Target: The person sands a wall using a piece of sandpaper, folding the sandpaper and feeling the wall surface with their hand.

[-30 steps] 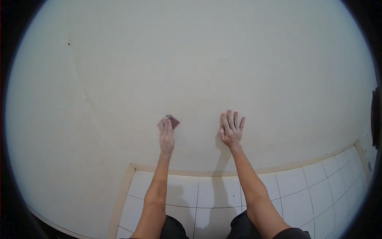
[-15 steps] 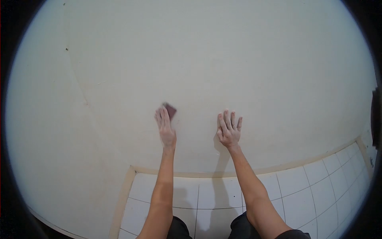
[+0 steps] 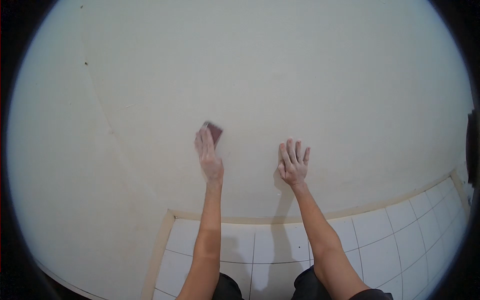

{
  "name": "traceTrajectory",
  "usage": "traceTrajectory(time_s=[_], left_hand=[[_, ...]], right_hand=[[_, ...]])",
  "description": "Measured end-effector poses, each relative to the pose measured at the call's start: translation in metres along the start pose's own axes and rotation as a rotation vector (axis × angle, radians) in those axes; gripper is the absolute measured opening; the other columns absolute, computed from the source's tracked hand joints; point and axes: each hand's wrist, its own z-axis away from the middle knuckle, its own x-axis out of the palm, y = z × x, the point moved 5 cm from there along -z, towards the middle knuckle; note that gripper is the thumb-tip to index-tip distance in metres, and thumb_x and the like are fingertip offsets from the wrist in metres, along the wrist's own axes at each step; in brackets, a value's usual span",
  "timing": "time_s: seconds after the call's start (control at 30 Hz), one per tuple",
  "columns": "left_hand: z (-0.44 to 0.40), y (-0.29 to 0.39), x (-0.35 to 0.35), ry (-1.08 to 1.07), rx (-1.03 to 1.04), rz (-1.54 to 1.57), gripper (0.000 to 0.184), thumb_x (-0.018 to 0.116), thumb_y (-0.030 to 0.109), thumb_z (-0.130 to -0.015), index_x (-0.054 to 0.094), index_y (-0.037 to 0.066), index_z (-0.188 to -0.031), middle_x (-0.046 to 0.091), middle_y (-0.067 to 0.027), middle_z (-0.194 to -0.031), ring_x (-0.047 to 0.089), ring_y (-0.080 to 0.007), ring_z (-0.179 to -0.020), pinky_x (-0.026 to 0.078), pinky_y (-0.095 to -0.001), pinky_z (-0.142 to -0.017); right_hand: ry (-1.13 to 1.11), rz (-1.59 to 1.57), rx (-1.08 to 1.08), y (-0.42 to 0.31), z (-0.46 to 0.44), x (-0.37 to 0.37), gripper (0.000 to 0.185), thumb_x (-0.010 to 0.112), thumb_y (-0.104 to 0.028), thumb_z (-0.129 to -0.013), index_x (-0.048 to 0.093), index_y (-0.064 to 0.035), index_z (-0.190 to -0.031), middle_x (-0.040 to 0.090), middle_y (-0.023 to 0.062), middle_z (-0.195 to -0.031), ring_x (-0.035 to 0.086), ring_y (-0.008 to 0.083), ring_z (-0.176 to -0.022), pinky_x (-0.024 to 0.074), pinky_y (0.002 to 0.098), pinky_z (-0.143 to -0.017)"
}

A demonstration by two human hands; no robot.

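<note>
Brown sheet juts past left hand amid open wall.

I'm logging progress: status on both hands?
Left hand holding dark reddish sheet at wall. Right hand on wall, fingers spread. Nothing seen in the sheet's way.

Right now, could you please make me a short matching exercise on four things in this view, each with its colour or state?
1. Left hand
2. Right hand
3. Flat piece
4. Floor tiles

A. White, with darker joint lines
B. Spread open against the wall
C. Dark reddish-brown
D. Holding something

Pairs: 1-D, 2-B, 3-C, 4-A.
</note>
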Motion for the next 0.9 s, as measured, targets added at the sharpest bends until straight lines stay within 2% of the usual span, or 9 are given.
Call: traceTrajectory(time_s=[0.07, 0.17, 0.27, 0.4, 0.53, 0.63, 0.67, 0.77, 0.9], left_hand=[[0.065, -0.044, 0.019, -0.006, 0.088, -0.001, 0.082, 0.046, -0.019, -0.076, 0.041, 0.000, -0.155, 0.042, -0.0219, -0.159, 0.032, -0.0458, -0.150, 0.027, -0.0576, -0.123], [0.083, -0.048, 0.025, -0.050, 0.137, -0.016, 0.081, 0.049, -0.019, -0.076, 0.042, -0.001, -0.154, 0.044, -0.0223, -0.158, 0.033, -0.0489, -0.149, 0.031, -0.0589, -0.121], [0.036, 0.010, 0.030, -0.099, 0.143, 0.042, 0.082, 0.050, -0.020, -0.075, 0.042, -0.001, -0.154, 0.043, -0.0218, -0.159, 0.033, -0.0481, -0.149, 0.031, -0.0584, -0.121], [-0.044, 0.072, -0.006, -0.176, 0.081, 0.026, 0.084, 0.049, -0.021, -0.075, 0.040, 0.000, -0.155, 0.040, -0.0217, -0.160, 0.032, -0.0430, -0.151, 0.028, -0.0566, -0.124], [-0.016, 0.016, -0.005, -0.049, 0.033, 0.093, 0.084, 0.047, -0.022, -0.075, 0.040, 0.001, -0.156, 0.040, -0.0208, -0.161, 0.031, -0.0380, -0.153, 0.027, -0.0564, -0.124], [0.068, -0.048, 0.024, -0.047, 0.235, 0.034, 0.080, 0.046, -0.021, -0.078, 0.042, 0.000, -0.154, 0.043, -0.0206, -0.159, 0.032, -0.0386, -0.152, 0.028, -0.0574, -0.124], [0.076, -0.048, 0.022, -0.080, 0.217, 0.027, 0.078, 0.046, -0.021, -0.079, 0.043, 0.001, -0.154, 0.043, -0.0206, -0.159, 0.032, -0.0389, -0.152, 0.029, -0.0576, -0.123], [0.081, -0.028, 0.035, -0.154, 0.203, 0.028, 0.075, 0.045, -0.020, -0.081, 0.045, 0.001, -0.153, 0.043, -0.0201, -0.159, 0.034, -0.0400, -0.151, 0.029, -0.0577, -0.123], [0.004, 0.031, 0.017, -0.196, 0.200, 0.053, 0.075, 0.045, -0.020, -0.081, 0.047, 0.001, -0.153, 0.042, -0.0189, -0.160, 0.034, -0.0419, -0.150, 0.029, -0.0560, -0.123]], right_hand=[[-0.001, -0.010, 0.000, -0.001, 0.000, -0.001, 0.063, 0.043, -0.030, -0.096, 0.044, -0.0174, -0.158, 0.038, 0.0083, -0.165, 0.024, 0.0322, -0.157, 0.0047, 0.0587, -0.128], [-0.003, -0.030, 0.016, -0.001, 0.001, -0.001, 0.062, 0.042, -0.032, -0.096, 0.045, -0.0208, -0.157, 0.039, 0.0054, -0.165, 0.025, 0.0300, -0.157, 0.0047, 0.0580, -0.128], [0.023, -0.023, 0.011, 0.000, -0.002, 0.001, 0.062, 0.042, -0.031, -0.096, 0.045, -0.0203, -0.157, 0.039, 0.0055, -0.165, 0.025, 0.0304, -0.157, 0.0048, 0.0583, -0.128], [0.014, -0.015, 0.019, -0.002, 0.000, 0.001, 0.063, 0.041, -0.031, -0.096, 0.045, -0.0199, -0.157, 0.040, 0.0057, -0.165, 0.025, 0.0307, -0.157, 0.0049, 0.0588, -0.128], [0.004, -0.013, 0.019, 0.000, 0.001, 0.001, 0.062, 0.042, -0.030, -0.095, 0.046, -0.0197, -0.157, 0.040, 0.0060, -0.165, 0.025, 0.0307, -0.157, 0.0056, 0.0590, -0.128], [-0.006, -0.034, 0.020, 0.000, 0.001, -0.001, 0.062, 0.043, -0.030, -0.095, 0.046, -0.0196, -0.157, 0.040, 0.0064, -0.164, 0.025, 0.0308, -0.157, 0.0064, 0.0591, -0.128], [-0.004, -0.022, 0.004, 0.000, 0.001, 0.000, 0.062, 0.042, -0.030, -0.095, 0.046, -0.0178, -0.157, 0.039, 0.0080, -0.165, 0.024, 0.0321, -0.157, 0.0058, 0.0596, -0.128], [0.014, -0.006, -0.030, 0.001, -0.001, 0.000, 0.062, 0.041, -0.029, -0.096, 0.045, -0.0141, -0.157, 0.036, 0.0113, -0.166, 0.022, 0.0349, -0.158, 0.0046, 0.0604, -0.127], [0.034, -0.018, -0.020, -0.002, -0.001, -0.001, 0.062, 0.041, -0.030, -0.097, 0.046, -0.0142, -0.156, 0.037, 0.0110, -0.166, 0.022, 0.0346, -0.157, 0.0048, 0.0603, -0.127]])
